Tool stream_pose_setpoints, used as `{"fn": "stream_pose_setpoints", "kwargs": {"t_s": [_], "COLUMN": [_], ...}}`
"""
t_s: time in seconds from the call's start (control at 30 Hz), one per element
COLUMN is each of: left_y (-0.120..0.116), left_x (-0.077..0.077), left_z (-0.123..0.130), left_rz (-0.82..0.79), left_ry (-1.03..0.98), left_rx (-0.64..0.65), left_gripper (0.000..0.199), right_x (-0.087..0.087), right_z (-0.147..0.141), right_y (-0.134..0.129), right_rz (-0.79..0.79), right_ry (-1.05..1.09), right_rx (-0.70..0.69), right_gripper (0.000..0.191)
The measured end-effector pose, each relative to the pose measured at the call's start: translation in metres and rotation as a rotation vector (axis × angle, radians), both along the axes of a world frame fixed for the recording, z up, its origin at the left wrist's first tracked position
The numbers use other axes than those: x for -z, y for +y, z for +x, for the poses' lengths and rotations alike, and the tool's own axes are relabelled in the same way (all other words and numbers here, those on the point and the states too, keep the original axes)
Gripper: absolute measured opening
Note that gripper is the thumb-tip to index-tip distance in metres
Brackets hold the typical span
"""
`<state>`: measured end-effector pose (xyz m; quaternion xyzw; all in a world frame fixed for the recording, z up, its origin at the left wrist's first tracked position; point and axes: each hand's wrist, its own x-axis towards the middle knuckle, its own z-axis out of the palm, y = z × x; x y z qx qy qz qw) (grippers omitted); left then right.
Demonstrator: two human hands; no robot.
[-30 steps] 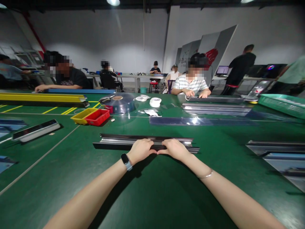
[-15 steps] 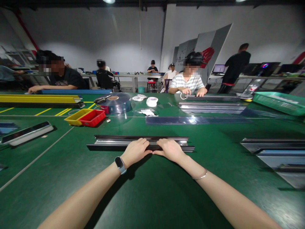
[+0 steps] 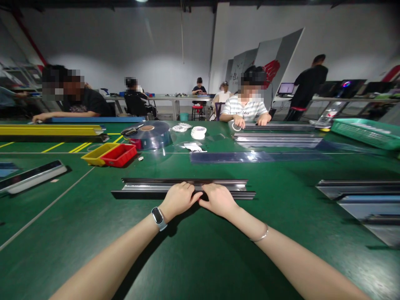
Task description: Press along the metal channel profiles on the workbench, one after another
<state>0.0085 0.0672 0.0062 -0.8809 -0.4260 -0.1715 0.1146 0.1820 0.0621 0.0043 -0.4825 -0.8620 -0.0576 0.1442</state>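
Note:
A black channel-shaped profile (image 3: 140, 195) with a shiny silvery inside lies crosswise on the green table (image 3: 200, 258) in front of me. My left hand (image 3: 177, 201) is closed over the middle of its near wall, fingers reaching inside and thumb on the front. Right beside it, my right hand (image 3: 220, 201) grips the same wall in a mirrored way. The two thumbs nearly meet. What the fingertips touch inside the channel is hidden behind the hands.
Beyond the profile lie a clear plastic strip (image 3: 225, 157), a red bin (image 3: 119, 155), a yellow bin (image 3: 98, 155) and a large clear film roll (image 3: 156, 135). More profiles (image 3: 368, 206) lie at right. A person (image 3: 246, 106) across the table handles another profile.
My hands stay on the profile in almost the same place, with the thumbs slightly shifted. The view has moved a little. Across the table, the person's hand has lowered with the white ring.

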Motion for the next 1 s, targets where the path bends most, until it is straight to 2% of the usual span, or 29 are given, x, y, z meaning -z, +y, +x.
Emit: {"fn": "stream_pose_setpoints", "kwargs": {"t_s": [0.17, 0.37, 0.67, 1.0], "left_y": [0.0025, -0.0044, -0.0025, -0.0037], "left_x": [-0.0009, 0.0020, 0.0028, 0.0026], "left_z": [0.0024, 0.0007, 0.0027, 0.0017], "left_rz": [0.005, 0.039, 0.041, 0.054], "left_ry": [0.004, -0.056, -0.034, -0.051], "left_rx": [-0.003, -0.003, -0.017, -0.012], "left_gripper": [0.047, 0.040, 0.041, 0.036], "right_x": [-0.0025, 0.0035, -0.0008, 0.0010], "right_z": [0.0027, 0.0029, 0.0029, 0.0038], "right_y": [0.0035, -0.0032, -0.0019, -0.0039], "right_rz": [-0.015, 0.033, -0.005, 0.021], "right_ry": [-0.004, 0.039, 0.017, 0.086], "right_rx": [-0.002, -0.031, 0.004, -0.042], "right_gripper": [0.024, 0.026, 0.028, 0.031]}}
